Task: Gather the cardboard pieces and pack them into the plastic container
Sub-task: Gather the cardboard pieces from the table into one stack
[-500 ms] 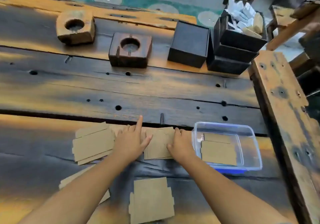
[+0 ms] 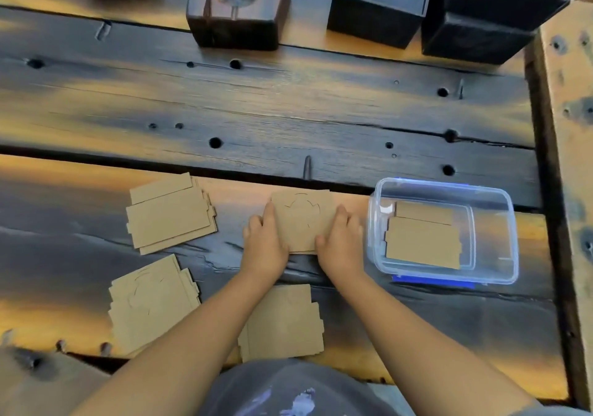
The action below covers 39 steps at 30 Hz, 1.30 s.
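Both hands are squeezing a small stack (image 2: 303, 219) of cardboard from either side, flat on the table (image 2: 288, 110). Left hand (image 2: 264, 242) is on the left edge, right hand (image 2: 341, 242) on the right edge, fingers pressed together along the sides and thumbs over the near corners. Looks to me like squaring the pieces up so they lift as one block instead of sliding apart. Top piece has a curved cut line in it.

The container (image 2: 494, 191) sits just right of the right hand, lid off, so it's a short hop over. Clear plastic, with something blue showing under its near edge. Inside there's already cardboard lying flat on the bottom, a wide piece with a narrower strip showing behind it, pushed to the left half. Plenty of room on top.

Three more piles are waiting: one far left (image 2: 170, 213), one near left (image 2: 150, 306), one right by the body (image 2: 284, 322). So I'd guess the job's maybe a quarter done. The dark boxes (image 2: 378, 4) at the back aren't involved.
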Available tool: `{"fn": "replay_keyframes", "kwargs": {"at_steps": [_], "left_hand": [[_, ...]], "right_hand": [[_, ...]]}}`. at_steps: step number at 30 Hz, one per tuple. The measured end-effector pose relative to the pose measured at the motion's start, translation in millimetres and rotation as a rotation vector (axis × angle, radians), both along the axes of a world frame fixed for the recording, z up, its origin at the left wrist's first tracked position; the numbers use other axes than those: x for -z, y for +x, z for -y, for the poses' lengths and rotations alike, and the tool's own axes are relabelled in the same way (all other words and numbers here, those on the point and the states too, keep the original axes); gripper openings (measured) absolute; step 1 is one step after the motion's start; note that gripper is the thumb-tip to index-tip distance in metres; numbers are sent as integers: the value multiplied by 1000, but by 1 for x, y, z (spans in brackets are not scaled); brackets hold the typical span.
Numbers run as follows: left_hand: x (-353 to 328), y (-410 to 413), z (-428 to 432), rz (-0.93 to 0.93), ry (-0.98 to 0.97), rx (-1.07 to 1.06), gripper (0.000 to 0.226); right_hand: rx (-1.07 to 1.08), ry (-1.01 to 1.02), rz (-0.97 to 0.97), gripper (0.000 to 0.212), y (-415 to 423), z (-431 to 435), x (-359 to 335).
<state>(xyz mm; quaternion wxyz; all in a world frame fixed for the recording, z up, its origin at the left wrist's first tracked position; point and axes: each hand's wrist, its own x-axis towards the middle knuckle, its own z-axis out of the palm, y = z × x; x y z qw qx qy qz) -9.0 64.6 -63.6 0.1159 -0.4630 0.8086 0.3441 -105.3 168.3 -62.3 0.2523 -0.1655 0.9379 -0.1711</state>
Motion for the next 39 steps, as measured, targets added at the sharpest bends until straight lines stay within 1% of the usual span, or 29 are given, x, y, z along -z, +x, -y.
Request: {"fn": "replay_keyframes", "kwargs": {"at_steps": [2, 4, 6, 9, 11, 15, 17, 20, 25, 30, 33, 39], "left_hand": [[3, -5, 3, 23, 57, -141, 75], [6, -7, 11, 27, 128, -232, 63], [5, -4, 19, 16, 193, -272, 54], [-2, 5, 27, -24, 240, -299, 46], [-10, 13, 29, -64, 224, -289, 46], [-22, 31, 26, -115, 181, -255, 52], [-29, 43, 22, -133, 157, -236, 57], [-37, 66, 14, -145, 143, -213, 56], [-37, 104, -5, -129, 149, -182, 56], [-34, 134, -29, -90, 138, -182, 57], [-33, 145, -42, -65, 133, -164, 57], [-30, 161, -56, -45, 188, -135, 61]], "right_hand": [[103, -70, 59, 57, -5, 1, 2], [183, -121, 116, 47, -11, 2, 3], [193, -158, 164, 40, -20, 3, 4], [139, -213, 201, 31, -28, 5, 2], [97, -233, 202, 32, -27, 5, -3], [10, -277, 182, 46, -15, -2, -12], [-26, -280, 168, 50, -5, -8, -16], [-98, -272, 145, 54, 19, -20, -23], [-164, -205, 172, 40, 49, -39, -26], [-190, -208, 205, 41, 74, -58, -24], [-209, -169, 224, 43, 81, -68, -22], [-247, -121, 258, 45, 90, -89, -18]]}}
